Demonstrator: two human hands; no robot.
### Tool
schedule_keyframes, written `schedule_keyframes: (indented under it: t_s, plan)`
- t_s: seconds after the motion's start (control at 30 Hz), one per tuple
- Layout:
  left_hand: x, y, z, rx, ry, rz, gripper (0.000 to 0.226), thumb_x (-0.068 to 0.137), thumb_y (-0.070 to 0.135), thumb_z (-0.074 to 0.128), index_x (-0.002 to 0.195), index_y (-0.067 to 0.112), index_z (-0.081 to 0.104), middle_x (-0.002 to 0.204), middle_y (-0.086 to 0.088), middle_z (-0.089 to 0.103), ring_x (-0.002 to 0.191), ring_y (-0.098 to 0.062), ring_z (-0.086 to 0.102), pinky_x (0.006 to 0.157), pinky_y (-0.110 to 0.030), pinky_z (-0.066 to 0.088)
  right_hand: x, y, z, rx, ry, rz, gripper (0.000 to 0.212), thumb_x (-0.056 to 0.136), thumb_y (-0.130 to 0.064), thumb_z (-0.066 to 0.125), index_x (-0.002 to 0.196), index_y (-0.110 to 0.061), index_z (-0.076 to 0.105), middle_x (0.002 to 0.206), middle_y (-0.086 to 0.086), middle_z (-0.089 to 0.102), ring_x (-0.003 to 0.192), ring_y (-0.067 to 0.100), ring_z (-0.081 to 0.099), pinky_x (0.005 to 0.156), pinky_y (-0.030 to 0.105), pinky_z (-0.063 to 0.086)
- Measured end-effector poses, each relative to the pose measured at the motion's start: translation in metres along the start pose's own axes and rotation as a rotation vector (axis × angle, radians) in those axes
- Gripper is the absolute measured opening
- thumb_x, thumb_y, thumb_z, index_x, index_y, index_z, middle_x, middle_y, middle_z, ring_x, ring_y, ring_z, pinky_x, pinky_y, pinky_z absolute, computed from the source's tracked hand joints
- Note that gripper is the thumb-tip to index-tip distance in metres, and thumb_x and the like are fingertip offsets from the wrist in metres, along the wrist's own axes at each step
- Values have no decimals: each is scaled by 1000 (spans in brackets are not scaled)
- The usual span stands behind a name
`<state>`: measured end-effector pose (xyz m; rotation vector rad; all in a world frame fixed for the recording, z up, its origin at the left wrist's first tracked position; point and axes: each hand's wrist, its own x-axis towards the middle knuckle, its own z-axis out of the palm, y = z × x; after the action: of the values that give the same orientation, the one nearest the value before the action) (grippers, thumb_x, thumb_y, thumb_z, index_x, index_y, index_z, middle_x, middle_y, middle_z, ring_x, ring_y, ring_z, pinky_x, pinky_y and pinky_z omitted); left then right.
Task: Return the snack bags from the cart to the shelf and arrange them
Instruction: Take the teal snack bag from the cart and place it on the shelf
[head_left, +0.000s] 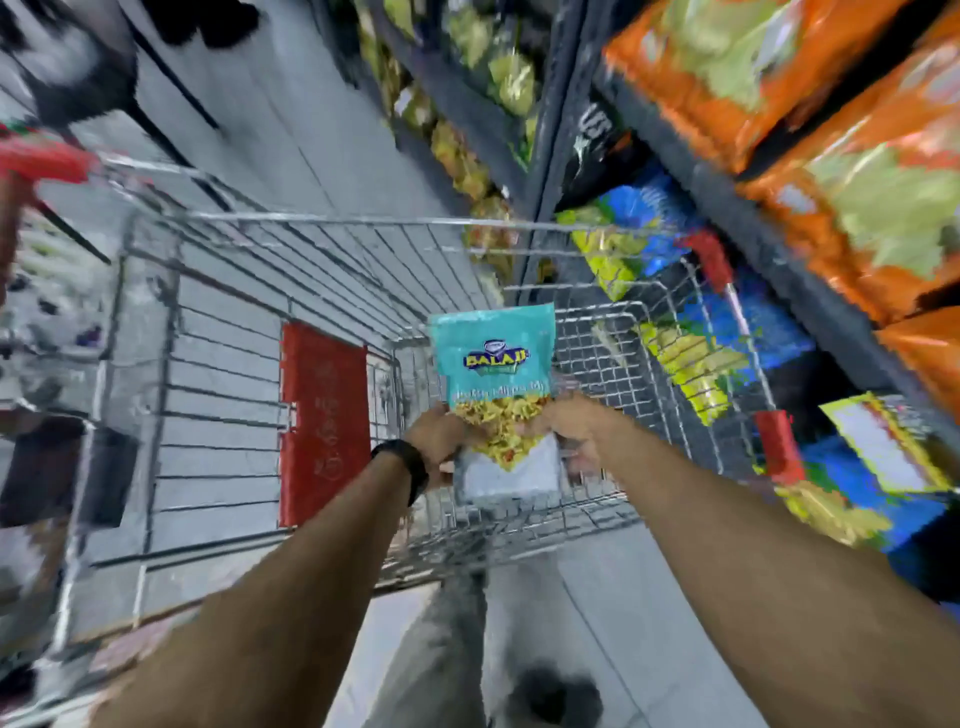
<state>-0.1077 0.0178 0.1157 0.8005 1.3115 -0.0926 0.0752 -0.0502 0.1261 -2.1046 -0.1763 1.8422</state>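
Note:
A teal snack bag (493, 364) with a yellow mix printed on its lower half is held upright above the wire cart (322, 260). My left hand (439, 441), with a black watch on the wrist, grips the bag's lower left edge. Gripping its lower right edge is my right hand (576, 431). The shelf (727, 208) rises on the right, with orange bags (857, 182) on top and blue-and-yellow bags (675, 332) lower down. The view is blurred.
A red flap (322, 421) lies in the cart's seat section. The cart's red handle (717, 260) sits close to the shelf. More yellowish bags (467, 156) line the shelf further along the grey-floored aisle. My leg and shoe (550, 696) are below.

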Motion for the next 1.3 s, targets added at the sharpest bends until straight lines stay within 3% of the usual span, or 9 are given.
schedule_keyframes:
  t_s: [0.2, 0.37, 0.5, 0.63, 0.7, 0.83, 1.0, 1.17, 1.3]
  plan:
    - [-136, 41, 20, 23, -46, 383, 77, 63, 24, 96, 131, 32, 60, 120, 1, 79, 117, -31, 72, 109, -62, 46, -155, 3, -28, 205, 14, -363, 59, 67, -13, 91, 120, -17, 64, 101, -1, 80, 94, 21, 73, 74, 31, 50]
    - [-279, 93, 78, 44, -179, 798, 65, 83, -15, 72, 140, 11, 54, 131, -13, 73, 101, -16, 76, 76, -24, 62, -300, 17, -73, 335, 134, -712, 96, 48, -23, 98, 132, -13, 53, 123, 8, 73, 109, 25, 71, 83, 34, 59]
    - [-370, 149, 133, 161, -258, 1040, 58, 85, -15, 71, 134, 13, 58, 114, -4, 79, 89, -9, 75, 71, -20, 59, -410, 24, -126, 408, 300, -964, 76, 62, 0, 92, 127, -8, 54, 122, 18, 72, 106, 30, 73, 82, 39, 61]
    - [-424, 218, 196, 246, -373, 1262, 60, 83, -12, 75, 137, 10, 60, 125, -9, 76, 105, -15, 75, 83, -27, 62, -502, 22, -180, 405, 523, -1140, 59, 70, 11, 83, 120, 2, 53, 103, 15, 75, 74, 0, 72, 63, 18, 58]
    - [-437, 254, 230, 258, -432, 1346, 61, 81, -19, 72, 136, 6, 59, 119, -9, 75, 98, -8, 74, 79, -20, 59, -532, 16, -207, 395, 688, -1178, 54, 69, 5, 87, 111, -3, 54, 99, 19, 74, 70, 2, 69, 68, 30, 62]
    - [-438, 321, 296, 277, -550, 1433, 62, 81, -21, 71, 133, 13, 60, 117, 2, 76, 108, -13, 70, 81, -18, 58, -561, -3, -252, 393, 950, -1235, 55, 73, 10, 83, 112, -12, 51, 101, 4, 71, 73, 0, 68, 57, 10, 54]
    - [-419, 365, 341, 317, -639, 1433, 65, 84, -23, 66, 137, 12, 52, 121, -5, 71, 105, -5, 74, 78, -17, 60, -538, -30, -292, 444, 1196, -1158, 67, 66, -8, 89, 115, -26, 47, 112, -3, 71, 103, 18, 70, 93, 45, 59]
    - [-370, 381, 345, 345, -668, 1390, 64, 85, -4, 76, 138, 26, 57, 138, -2, 70, 134, -26, 62, 113, -51, 49, -501, -41, -296, 503, 1260, -1083, 61, 71, -17, 89, 117, -25, 50, 116, -2, 73, 101, 12, 70, 92, 39, 59]
    - [-362, 384, 340, 355, -693, 1393, 69, 86, 4, 79, 140, 39, 52, 134, 8, 71, 127, -14, 66, 105, -35, 54, -490, -43, -288, 532, 1340, -1093, 56, 75, -25, 88, 113, -36, 48, 119, -8, 69, 109, 11, 69, 91, 35, 60]
